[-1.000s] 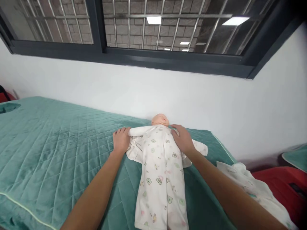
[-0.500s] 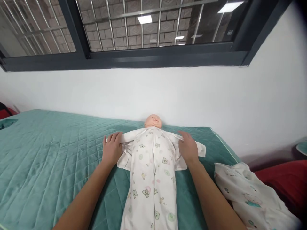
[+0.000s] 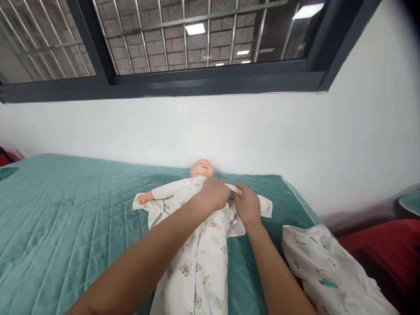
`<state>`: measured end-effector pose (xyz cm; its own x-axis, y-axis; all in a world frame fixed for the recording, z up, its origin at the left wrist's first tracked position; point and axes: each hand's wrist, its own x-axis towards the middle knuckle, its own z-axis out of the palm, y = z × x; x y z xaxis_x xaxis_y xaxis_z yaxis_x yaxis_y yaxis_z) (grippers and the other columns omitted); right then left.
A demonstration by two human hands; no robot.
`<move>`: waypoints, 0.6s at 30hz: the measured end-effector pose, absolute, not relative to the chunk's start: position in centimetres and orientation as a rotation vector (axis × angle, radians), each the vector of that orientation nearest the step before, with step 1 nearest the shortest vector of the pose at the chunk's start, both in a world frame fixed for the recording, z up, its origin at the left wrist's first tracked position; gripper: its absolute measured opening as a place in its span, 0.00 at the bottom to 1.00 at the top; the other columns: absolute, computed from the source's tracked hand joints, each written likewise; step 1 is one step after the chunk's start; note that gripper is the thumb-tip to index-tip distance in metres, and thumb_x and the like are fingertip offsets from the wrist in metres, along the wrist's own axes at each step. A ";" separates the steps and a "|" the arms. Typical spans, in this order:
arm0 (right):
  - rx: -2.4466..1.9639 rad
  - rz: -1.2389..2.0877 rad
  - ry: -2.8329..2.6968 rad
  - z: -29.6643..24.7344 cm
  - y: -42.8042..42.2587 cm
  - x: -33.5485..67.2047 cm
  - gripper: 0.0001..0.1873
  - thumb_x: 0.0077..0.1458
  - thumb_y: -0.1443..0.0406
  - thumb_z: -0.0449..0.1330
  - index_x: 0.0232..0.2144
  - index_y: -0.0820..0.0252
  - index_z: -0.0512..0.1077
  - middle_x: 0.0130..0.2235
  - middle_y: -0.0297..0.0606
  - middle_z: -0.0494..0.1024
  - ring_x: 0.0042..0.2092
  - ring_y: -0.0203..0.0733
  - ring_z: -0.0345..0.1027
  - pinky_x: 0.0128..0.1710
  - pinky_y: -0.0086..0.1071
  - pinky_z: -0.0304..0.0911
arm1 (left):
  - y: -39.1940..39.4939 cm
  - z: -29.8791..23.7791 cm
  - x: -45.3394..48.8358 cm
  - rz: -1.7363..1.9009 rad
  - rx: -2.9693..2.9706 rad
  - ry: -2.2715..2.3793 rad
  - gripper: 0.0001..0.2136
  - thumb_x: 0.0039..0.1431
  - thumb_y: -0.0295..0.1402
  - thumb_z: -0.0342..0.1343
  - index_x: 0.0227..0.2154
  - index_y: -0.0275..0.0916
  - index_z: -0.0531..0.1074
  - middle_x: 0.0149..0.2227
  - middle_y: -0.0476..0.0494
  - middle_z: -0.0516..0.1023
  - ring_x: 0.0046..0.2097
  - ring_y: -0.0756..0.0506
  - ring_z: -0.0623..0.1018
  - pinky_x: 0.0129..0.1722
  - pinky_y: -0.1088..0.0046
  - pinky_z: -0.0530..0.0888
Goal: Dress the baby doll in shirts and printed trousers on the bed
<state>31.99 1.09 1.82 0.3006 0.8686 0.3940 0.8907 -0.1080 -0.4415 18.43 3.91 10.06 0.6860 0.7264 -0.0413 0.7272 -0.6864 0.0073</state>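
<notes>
White sleeve is gripped by right hand, fingers closed | left hand placed over doll, finger grip cannot be told | green quilt spread beneath

Green quilted cover, left of the frame: broad open passage, bounded toward lower centre by the slanting left forearm. Upper centre: wall just behind the doll's head. Centre: left hand and right hand side by side, obstructing access to the upper part of the garment. Lower right: slim gap between right forearm and white cloth.
</notes>
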 end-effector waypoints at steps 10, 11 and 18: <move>-1.963 -0.033 -1.611 2.0 1.0 32.4 0.18 0.61 0.66 0.49 0.44 0.54 0.76 0.46 0.40 0.80 0.49 0.48 0.71 0.50 0.37 0.58 | 5.6 7.1 24.2 -0.302 2.797 1.469 0.22 0.54 0.29 0.59 0.53 0.35 0.72 0.55 0.26 0.71 0.55 0.28 0.70 0.52 0.44 0.64; -1.982 -0.018 -1.586 2.1 1.0 32.6 0.18 0.60 0.66 0.48 0.45 0.54 0.76 0.46 0.40 0.80 0.49 0.48 0.71 0.49 0.37 0.59 | 5.7 7.2 24.2 -0.320 2.801 1.473 0.23 0.53 0.29 0.60 0.54 0.35 0.71 0.55 0.26 0.70 0.56 0.27 0.70 0.53 0.43 0.64; -2.075 0.091 -1.423 2.3 0.9 33.7 0.22 0.59 0.68 0.47 0.49 0.54 0.74 0.47 0.40 0.81 0.47 0.49 0.75 0.40 0.36 0.63 | 7.3 9.4 22.2 -0.418 2.785 1.526 0.20 0.48 0.24 0.61 0.47 0.36 0.75 0.52 0.28 0.74 0.53 0.28 0.73 0.48 0.45 0.69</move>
<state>33.68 0.92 2.33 0.4187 0.8650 0.2764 0.8230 -0.2328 -0.5181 22.20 7.25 9.39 0.5127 0.8356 -0.1973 0.8195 -0.5448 -0.1776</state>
